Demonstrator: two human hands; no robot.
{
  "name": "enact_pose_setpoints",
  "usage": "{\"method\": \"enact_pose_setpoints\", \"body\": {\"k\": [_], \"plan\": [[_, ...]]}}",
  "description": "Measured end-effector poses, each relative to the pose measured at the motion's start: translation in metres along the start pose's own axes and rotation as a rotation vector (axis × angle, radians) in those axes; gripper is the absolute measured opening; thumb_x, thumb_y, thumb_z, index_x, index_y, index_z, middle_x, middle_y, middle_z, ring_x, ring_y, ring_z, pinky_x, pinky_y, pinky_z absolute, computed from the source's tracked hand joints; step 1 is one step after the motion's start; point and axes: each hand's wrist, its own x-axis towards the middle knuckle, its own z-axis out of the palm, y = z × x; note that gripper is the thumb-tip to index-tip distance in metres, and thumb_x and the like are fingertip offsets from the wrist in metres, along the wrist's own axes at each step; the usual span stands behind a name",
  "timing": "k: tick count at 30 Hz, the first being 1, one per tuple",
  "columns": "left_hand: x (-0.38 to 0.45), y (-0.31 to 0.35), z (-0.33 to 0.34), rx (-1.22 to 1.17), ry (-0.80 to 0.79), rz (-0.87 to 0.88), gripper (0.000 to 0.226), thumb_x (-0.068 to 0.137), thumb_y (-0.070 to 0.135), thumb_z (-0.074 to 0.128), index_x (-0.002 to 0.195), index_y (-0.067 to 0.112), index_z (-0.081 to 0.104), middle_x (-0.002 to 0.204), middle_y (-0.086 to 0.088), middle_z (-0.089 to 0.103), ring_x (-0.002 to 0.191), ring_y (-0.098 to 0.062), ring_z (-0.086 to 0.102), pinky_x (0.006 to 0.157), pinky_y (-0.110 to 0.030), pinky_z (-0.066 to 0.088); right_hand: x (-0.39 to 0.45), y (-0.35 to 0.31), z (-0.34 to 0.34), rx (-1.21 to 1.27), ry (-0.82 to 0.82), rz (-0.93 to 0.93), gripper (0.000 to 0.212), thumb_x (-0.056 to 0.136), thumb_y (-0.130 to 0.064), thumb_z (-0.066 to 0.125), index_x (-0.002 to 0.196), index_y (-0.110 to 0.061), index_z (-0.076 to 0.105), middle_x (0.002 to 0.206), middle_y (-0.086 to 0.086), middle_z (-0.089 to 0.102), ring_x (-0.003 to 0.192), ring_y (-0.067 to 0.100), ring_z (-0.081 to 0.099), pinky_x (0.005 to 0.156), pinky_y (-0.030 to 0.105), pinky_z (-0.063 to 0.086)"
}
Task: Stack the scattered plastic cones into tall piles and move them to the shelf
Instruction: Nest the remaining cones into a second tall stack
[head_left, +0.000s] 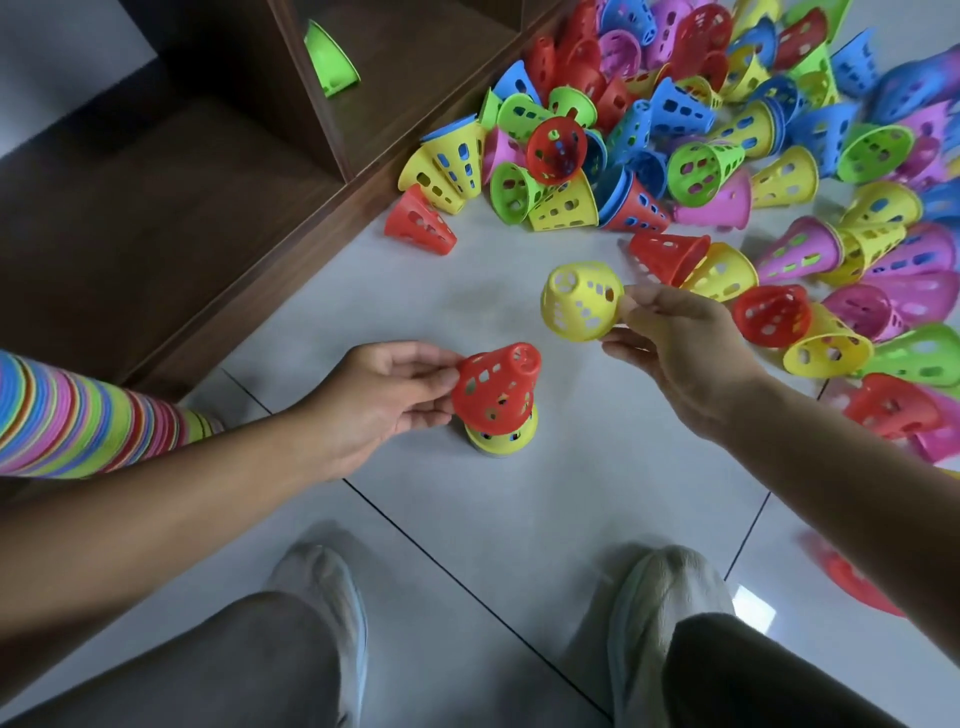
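A small stack stands on the floor tiles in the middle: a red cone (497, 387) sits tilted over a yellow cone (501, 435). My left hand (382, 395) holds the red cone's side between thumb and fingers. Just up and to the right, my right hand (675, 345) pinches the rim of a loose yellow cone (579, 301) in the air, narrow end pointing left. A heap of scattered perforated cones (727, 140) in red, yellow, green, blue and pink fills the upper right. A tall multicoloured pile of stacked cones (78, 421) lies at the left edge.
A dark wooden shelf (218, 218) runs along the upper left, with a green cone (330, 60) inside one compartment. A lone red cone (421, 222) lies by its base. My two feet (332, 597) in pale slippers stand at the bottom. A red cone (857, 582) lies low right.
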Motion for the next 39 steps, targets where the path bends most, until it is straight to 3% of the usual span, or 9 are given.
{"method": "enact_pose_setpoints", "body": {"k": [7, 12, 15, 20, 24, 29, 31, 33, 39], "plan": [[-0.002, -0.017, 0.002, 0.087, 0.032, 0.008, 0.017, 0.089, 0.0, 0.067, 0.106, 0.001, 0.068, 0.089, -0.013, 0.072, 0.07, -0.016, 0.069, 0.074, -0.028, 0.061, -0.038, -0.008, 0.018, 0.185, -0.218, 0.113, 0.018, 0.101, -0.008, 0.051, 0.101, -0.008, 0.07, 0.09, 0.007, 0.074, 0.081, 0.016, 0.069, 0.077, 0.024, 0.057], [-0.002, -0.027, 0.008, 0.158, 0.064, 0.008, 0.011, 0.091, 0.001, 0.067, 0.102, 0.002, 0.068, 0.103, -0.022, 0.072, 0.078, -0.022, 0.071, 0.079, -0.031, 0.061, -0.056, 0.012, 0.019, 0.187, -0.228, 0.152, 0.016, 0.1, -0.006, 0.054, 0.098, -0.006, 0.07, 0.087, 0.008, 0.073, 0.076, 0.017, 0.07, 0.072, 0.024, 0.058], [-0.002, -0.029, 0.014, 0.207, 0.123, 0.0, 0.013, 0.097, 0.019, 0.063, 0.104, 0.01, 0.069, 0.117, -0.015, 0.069, 0.088, -0.022, 0.068, 0.082, -0.027, 0.057, -0.062, 0.028, 0.021, 0.136, -0.176, 0.191, 0.015, 0.099, -0.004, 0.055, 0.099, -0.002, 0.069, 0.087, 0.011, 0.072, 0.075, 0.019, 0.07, 0.07, 0.024, 0.059], [-0.008, -0.025, 0.026, 0.114, 0.057, -0.112, 0.044, 0.1, 0.052, 0.046, 0.128, 0.022, 0.061, 0.131, -0.003, 0.061, 0.113, -0.032, 0.06, 0.109, -0.046, 0.044, -0.073, 0.043, 0.02, 0.089, -0.176, 0.234, 0.014, 0.097, 0.001, 0.055, 0.103, 0.005, 0.067, 0.093, 0.017, 0.071, 0.077, 0.021, 0.071, 0.078, 0.029, 0.062], [-0.014, -0.027, 0.04, 0.1, 0.016, -0.062, 0.051, 0.097, 0.061, 0.041, 0.131, 0.028, 0.06, 0.134, 0.001, 0.059, 0.108, -0.024, 0.06, 0.111, -0.044, 0.042, -0.076, 0.043, 0.016, 0.18, -0.189, 0.261, 0.019, 0.096, 0.002, 0.057, 0.112, 0.01, 0.063, 0.118, 0.029, 0.066, 0.092, 0.03, 0.071, 0.082, 0.029, 0.061], [-0.02, -0.037, 0.049, 0.113, -0.053, -0.051, 0.052, 0.085, 0.07, 0.053, 0.124, 0.036, 0.061, 0.138, 0.006, 0.057, 0.119, -0.025, 0.062, 0.112, -0.041, 0.041, -0.088, 0.045, -0.004, 0.174, -0.189, 0.258, 0.025, 0.095, -0.002, 0.061, 0.118, 0.007, 0.06, 0.122, 0.027, 0.064, 0.103, 0.033, 0.071, 0.086, 0.028, 0.059], [-0.022, -0.043, 0.057, 0.131, -0.08, -0.028, 0.054, 0.08, 0.068, 0.053, 0.126, 0.04, 0.059, 0.138, 0.015, 0.055, 0.119, -0.022, 0.062, 0.113, -0.041, 0.039, -0.092, 0.047, -0.017, 0.143, -0.163, 0.247, 0.024, 0.095, -0.004, 0.062, 0.117, 0.004, 0.061, 0.122, 0.024, 0.065, 0.101, 0.031, 0.072, 0.089, 0.031, 0.058], [-0.019, -0.046, 0.066, 0.126, -0.077, -0.006, 0.042, 0.089, 0.06, 0.055, 0.125, 0.038, 0.058, 0.134, 0.021, 0.054, 0.121, -0.023, 0.06, 0.114, -0.041, 0.038, -0.093, 0.048, -0.03, 0.106, -0.126, 0.228, 0.023, 0.095, -0.005, 0.063, 0.116, 0.002, 0.062, 0.122, 0.022, 0.065, 0.098, 0.029, 0.073, 0.089, 0.031, 0.058], [-0.005, -0.044, 0.091, 0.177, -0.136, 0.007, 0.041, 0.097, 0.049, 0.055, 0.131, 0.027, 0.057, 0.135, 0.008, 0.06, 0.117, -0.024, 0.063, 0.112, -0.041, 0.041, -0.095, 0.043, -0.083, -0.085, 0.017, 0.123, 0.018, 0.096, -0.005, 0.061, 0.113, 0.001, 0.066, 0.115, 0.022, 0.068, 0.094, 0.028, 0.073, 0.085, 0.03, 0.06]]}}
